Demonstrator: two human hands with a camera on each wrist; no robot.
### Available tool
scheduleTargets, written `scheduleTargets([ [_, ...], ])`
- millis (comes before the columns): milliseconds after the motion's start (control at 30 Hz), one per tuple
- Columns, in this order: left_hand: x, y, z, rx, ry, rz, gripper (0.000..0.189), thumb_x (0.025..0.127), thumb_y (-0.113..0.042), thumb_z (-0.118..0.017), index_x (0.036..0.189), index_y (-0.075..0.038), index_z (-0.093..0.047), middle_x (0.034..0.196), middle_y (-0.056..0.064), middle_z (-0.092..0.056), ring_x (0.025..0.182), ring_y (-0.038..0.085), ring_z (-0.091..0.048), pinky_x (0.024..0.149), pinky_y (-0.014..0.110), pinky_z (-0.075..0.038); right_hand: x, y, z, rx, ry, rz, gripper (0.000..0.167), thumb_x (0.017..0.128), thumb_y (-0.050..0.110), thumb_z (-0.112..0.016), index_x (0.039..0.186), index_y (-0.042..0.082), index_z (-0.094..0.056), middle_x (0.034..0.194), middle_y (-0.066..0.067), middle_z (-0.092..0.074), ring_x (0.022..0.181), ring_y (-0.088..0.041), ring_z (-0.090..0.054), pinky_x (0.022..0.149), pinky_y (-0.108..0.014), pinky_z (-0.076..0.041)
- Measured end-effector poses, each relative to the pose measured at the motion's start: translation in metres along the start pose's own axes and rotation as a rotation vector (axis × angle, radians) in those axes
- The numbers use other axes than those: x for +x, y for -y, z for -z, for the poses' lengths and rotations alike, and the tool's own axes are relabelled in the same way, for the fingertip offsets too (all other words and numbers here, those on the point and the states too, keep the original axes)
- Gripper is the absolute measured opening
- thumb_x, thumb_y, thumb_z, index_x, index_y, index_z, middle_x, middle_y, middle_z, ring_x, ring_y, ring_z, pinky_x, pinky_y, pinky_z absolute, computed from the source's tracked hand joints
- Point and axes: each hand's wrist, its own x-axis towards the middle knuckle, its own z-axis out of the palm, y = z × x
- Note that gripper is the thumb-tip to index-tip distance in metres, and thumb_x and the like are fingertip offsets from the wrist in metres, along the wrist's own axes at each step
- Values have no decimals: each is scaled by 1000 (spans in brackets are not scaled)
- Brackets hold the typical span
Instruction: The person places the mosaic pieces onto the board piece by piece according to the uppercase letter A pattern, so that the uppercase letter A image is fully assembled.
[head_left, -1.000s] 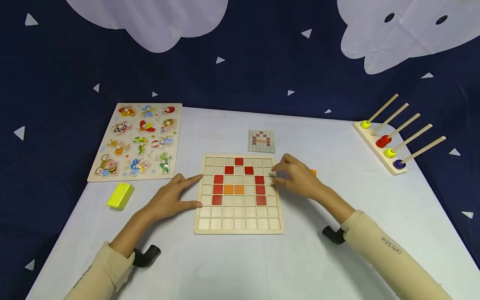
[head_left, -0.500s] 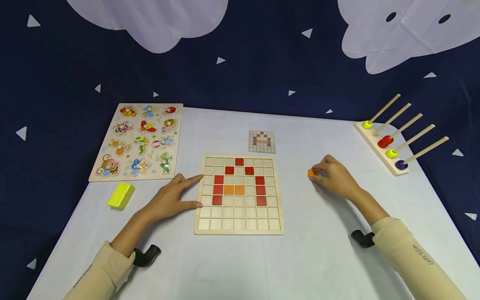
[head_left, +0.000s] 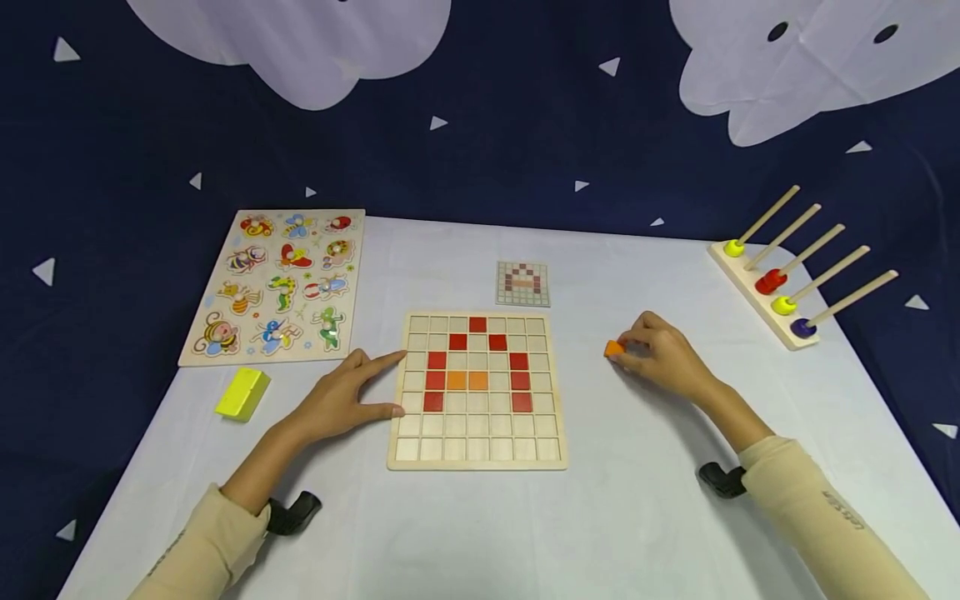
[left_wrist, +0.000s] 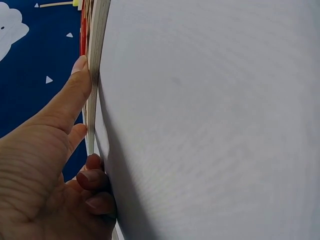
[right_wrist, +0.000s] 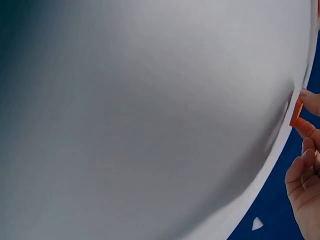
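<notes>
A square wooden grid board point(head_left: 477, 464) lies in the middle of the table, with several red tiles and two orange tiles set in its cells. At its left edge rests my left hand point(head_left: 339, 398), thumb and index finger spread with their tips against the frame; the left wrist view shows the thumb on the board's edge point(left_wrist: 95, 75). Right of the board, my right hand point(head_left: 666, 357) pinches an orange tile point(head_left: 614, 348) between thumb and index finger, low over the white cloth. In the right wrist view the orange tile point(right_wrist: 296, 111) appears edge-on between the fingertips.
Behind the board lies a small pattern card point(head_left: 522, 284). An insect peg puzzle point(head_left: 300, 267) is at the back left, with a yellow block point(head_left: 243, 394) in front of it. A bead-and-peg stand point(head_left: 757, 292) occupies the back right.
My right hand has moved right, away from the board, and taken hold of the orange tile, then shifted it slightly left. My left hand stays at the board's edge.
</notes>
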Motion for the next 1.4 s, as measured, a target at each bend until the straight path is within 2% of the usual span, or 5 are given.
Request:
scheduleTargets([
  [400, -4, 1, -2, -7, -3, 14, 83, 78, -41, -83, 150, -21, -46, 89, 4, -40, 69, 14, -32, 60, 27, -31, 25, 76, -25, 110, 137, 134, 18, 79, 13, -84, 93, 4, -75, 91, -6, -55, 84, -21, -53, 75, -33, -47],
  [667, -5, 0, -3, -11, -7, 13, 83, 78, -42, -83, 149, -21, -47, 89, 4, -39, 69, 14, -32, 61, 27, -31, 37, 110, -48, 143, 201, 208, 23, 81, 18, -83, 97, 2, -76, 93, -3, -54, 84, -15, -53, 76, -29, -49],
  [933, -4, -2, -2, -7, -13, -9, 82, 78, -41, -83, 149, -20, -47, 88, 4, -39, 69, 13, -32, 60, 26, -30, 42, 126, -59, 95, 229, 229, 20, 84, 19, -81, 94, 4, -76, 91, -1, -53, 81, -13, -49, 74, -29, -47],
  [1267, -2, -1, 1, 4, -14, -6, 83, 78, -42, -83, 150, -21, -46, 89, 4, -39, 68, 14, -32, 60, 27, -31, 46, 131, -64, 136, 244, 143, 16, 84, 18, -81, 91, 5, -74, 89, -1, -54, 77, -13, -50, 72, -27, -46],
  [1400, 1, -4, 2, 24, 16, 12, 85, 78, -45, -82, 151, -21, -45, 90, 5, -41, 69, 14, -33, 59, 28, -31, 50, 129, -57, 143, 259, 83, 35, 83, 26, -82, 108, 3, -73, 96, -6, -55, 84, -16, -49, 76, -32, -46],
])
